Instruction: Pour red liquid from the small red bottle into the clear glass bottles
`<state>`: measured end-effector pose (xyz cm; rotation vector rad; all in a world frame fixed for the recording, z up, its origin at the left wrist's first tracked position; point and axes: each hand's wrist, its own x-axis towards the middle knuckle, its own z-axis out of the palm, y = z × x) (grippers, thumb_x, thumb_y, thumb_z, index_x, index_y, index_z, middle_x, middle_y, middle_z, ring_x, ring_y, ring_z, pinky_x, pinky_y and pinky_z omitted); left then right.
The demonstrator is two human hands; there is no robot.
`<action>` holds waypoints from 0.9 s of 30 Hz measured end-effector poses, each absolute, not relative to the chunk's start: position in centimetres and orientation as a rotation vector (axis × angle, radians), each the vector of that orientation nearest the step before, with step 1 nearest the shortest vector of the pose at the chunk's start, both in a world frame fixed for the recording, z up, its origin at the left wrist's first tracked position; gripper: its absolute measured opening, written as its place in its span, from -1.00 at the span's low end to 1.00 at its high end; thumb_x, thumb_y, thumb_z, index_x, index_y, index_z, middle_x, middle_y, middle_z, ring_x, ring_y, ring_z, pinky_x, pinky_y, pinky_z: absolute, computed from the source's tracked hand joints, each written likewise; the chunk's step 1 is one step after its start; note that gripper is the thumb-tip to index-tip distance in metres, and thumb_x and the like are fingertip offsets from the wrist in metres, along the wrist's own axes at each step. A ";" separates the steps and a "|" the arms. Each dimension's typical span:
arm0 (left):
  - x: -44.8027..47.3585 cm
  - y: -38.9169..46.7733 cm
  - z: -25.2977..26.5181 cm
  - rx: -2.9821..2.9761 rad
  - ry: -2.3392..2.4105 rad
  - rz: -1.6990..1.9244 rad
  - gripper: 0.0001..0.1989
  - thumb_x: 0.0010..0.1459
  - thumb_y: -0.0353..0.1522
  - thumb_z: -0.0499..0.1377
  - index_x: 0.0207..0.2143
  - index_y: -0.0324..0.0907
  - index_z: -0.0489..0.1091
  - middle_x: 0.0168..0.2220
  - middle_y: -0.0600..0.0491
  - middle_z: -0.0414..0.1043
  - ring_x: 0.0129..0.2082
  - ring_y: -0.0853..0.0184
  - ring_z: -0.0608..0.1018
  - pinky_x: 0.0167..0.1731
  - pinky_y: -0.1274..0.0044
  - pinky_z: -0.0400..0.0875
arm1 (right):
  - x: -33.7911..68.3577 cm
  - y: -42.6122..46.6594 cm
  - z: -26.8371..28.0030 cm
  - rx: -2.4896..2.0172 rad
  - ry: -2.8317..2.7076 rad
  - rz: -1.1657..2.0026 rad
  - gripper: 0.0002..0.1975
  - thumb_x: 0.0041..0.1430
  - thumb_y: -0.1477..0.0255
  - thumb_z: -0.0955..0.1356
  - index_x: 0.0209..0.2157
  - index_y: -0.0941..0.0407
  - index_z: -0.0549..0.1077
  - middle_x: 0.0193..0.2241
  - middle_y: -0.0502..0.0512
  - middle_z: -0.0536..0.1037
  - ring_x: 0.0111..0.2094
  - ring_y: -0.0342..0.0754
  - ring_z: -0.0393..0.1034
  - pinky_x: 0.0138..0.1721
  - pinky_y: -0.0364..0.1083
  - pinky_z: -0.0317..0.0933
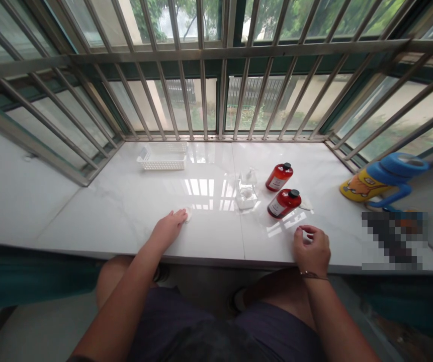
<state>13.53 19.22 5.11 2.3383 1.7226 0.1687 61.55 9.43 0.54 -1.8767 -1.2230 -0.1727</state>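
My left hand (171, 229) reaches out over the white counter, its fingertips on a small white round pad (188, 214) whose edge shows past them. Near the counter's front edge, my right hand (312, 246) rests with its fingers curled in and nothing visible in them. Two red bottles with black caps stand beyond it: a nearer bottle (284, 203) and a farther bottle (279, 177). Left of them sits a clear, see-through container (246, 191), its contents hard to make out. A flat whitish piece (306, 203) lies beside the nearer bottle.
A white perforated basket (163, 157) stands at the back left of the counter (118, 201). On the right is a blue and yellow bottle (382, 178) with a handle, near a blurred-out dark object (392, 239). Metal window bars (220, 100) close off the back and sides.
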 end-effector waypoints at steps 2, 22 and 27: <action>13.8 19.3 5.0 2.339 1.709 0.168 -0.48 0.34 -0.54 0.08 0.18 0.11 0.57 0.37 0.16 0.41 0.34 0.20 0.53 0.42 0.32 0.34 | 61.5 9.4 0.6 -1.880 -1.222 -0.171 -0.72 0.33 0.17 0.35 -0.13 0.08 0.50 -0.19 0.21 0.58 -0.20 0.15 0.43 -0.10 0.11 0.31; 19.4 19.4 5.4 2.359 1.540 0.119 -0.52 0.40 -0.51 0.04 0.23 0.03 0.52 0.42 0.08 0.35 0.39 0.24 0.48 0.46 0.32 0.26 | 61.4 9.3 0.8 -1.893 -1.200 -0.148 -0.73 0.31 0.18 0.35 -0.14 0.08 0.49 -0.24 0.16 0.53 -0.27 0.10 0.42 -0.15 0.08 0.31; 21.5 20.1 5.5 2.375 1.487 0.131 -0.51 0.39 -0.52 0.03 0.22 0.01 0.51 0.43 0.04 0.34 0.40 0.23 0.46 0.47 0.31 0.24 | 61.4 9.3 0.8 -1.894 -1.198 -0.140 -0.74 0.31 0.19 0.36 -0.13 0.08 0.49 -0.24 0.15 0.53 -0.26 0.09 0.42 -0.16 0.06 0.32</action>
